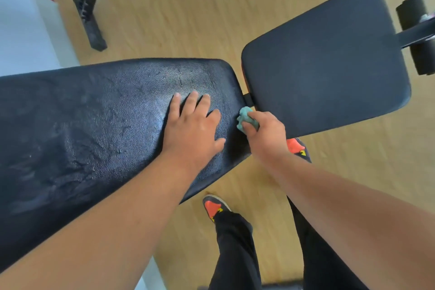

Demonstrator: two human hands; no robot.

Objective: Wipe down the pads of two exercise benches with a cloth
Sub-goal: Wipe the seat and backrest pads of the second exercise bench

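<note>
A long black back pad (94, 120) with a worn, creased surface fills the left and middle of the view. A smoother black seat pad (324, 66) lies to its right across a narrow gap. My left hand (193, 125) rests flat on the right end of the back pad, fingers spread. My right hand (263, 132) grips a bunched teal cloth (246, 117) and presses it against the end edge of the back pad, at the gap between the two pads.
A black foam roller (416, 30) on a metal bar sticks out past the seat pad at the right edge. The foot of a black rack (90, 23) stands on the wooden floor at upper left. My legs and orange shoes (214, 206) stand below the bench.
</note>
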